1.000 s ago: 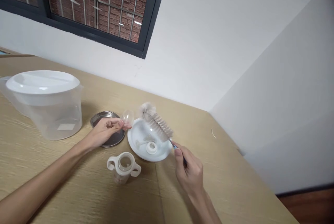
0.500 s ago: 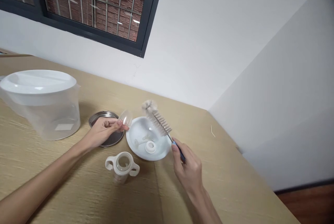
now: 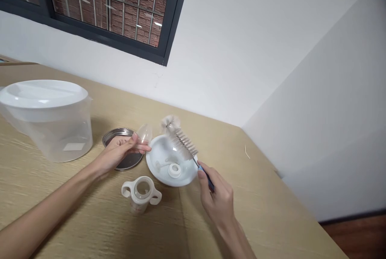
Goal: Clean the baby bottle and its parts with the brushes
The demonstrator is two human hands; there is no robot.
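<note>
My left hand [image 3: 122, 148] pinches a clear dome-shaped cap [image 3: 145, 133] above the round metal tray [image 3: 128, 164]. In my right hand [image 3: 217, 192] is the blue handle of a bottle brush [image 3: 184, 143], its white bristles slanting up and left over the far side of the white bowl [image 3: 161, 176]. Inside the bowl lie a white ring [image 3: 174, 170] and a small clear piece with a thin stem [image 3: 163, 165]. A two-handled bottle [image 3: 141, 194] stands uncapped in front of the tray, touched by neither hand.
A large translucent container with a white lid [image 3: 45, 94] stands on the left of the wooden table [image 3: 271, 218]. A thin pale strip [image 3: 247, 151] lies at the right. Behind the table are a white wall and a barred window.
The clear cap has turned more upright in my left hand, whose fingers now stretch further beneath it. The brush head has shifted slightly left.
</note>
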